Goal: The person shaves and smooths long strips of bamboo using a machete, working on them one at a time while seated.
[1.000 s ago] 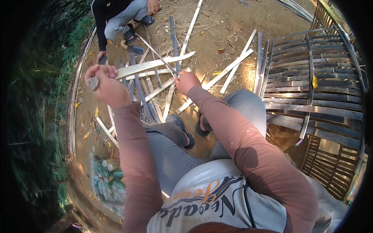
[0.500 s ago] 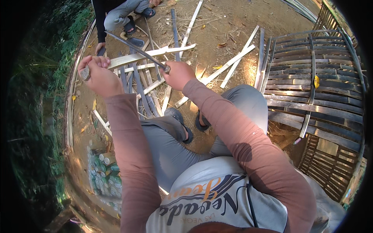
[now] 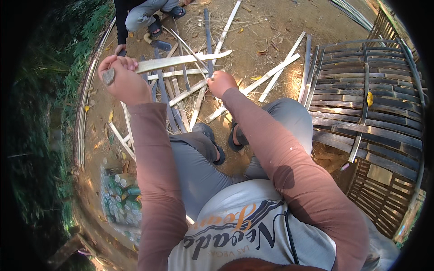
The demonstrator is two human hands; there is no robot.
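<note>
My left hand (image 3: pixel 123 82) is raised at the upper left, closed around a tool handle whose grey butt end (image 3: pixel 108 77) sticks out toward me; the rest of the tool is hidden. My right hand (image 3: pixel 221 84) grips the near end of a thin curved bamboo strip (image 3: pixel 186 47) that runs away toward the upper left. Under both hands lies a pile of split bamboo slats (image 3: pixel 181 61) on bare earth. My knees and sandalled feet (image 3: pixel 236 137) are just below the pile.
Another person (image 3: pixel 140 13) crouches at the top left beside the slats. A woven bamboo panel (image 3: pixel 361 90) fills the right side. A bag of green cans (image 3: pixel 122 198) lies at the lower left. Long strips (image 3: pixel 83 113) edge the grass.
Both hands have risen slightly over the slat pile. The thin strip, which spanned between the hands half a second ago, now points away from my right hand.
</note>
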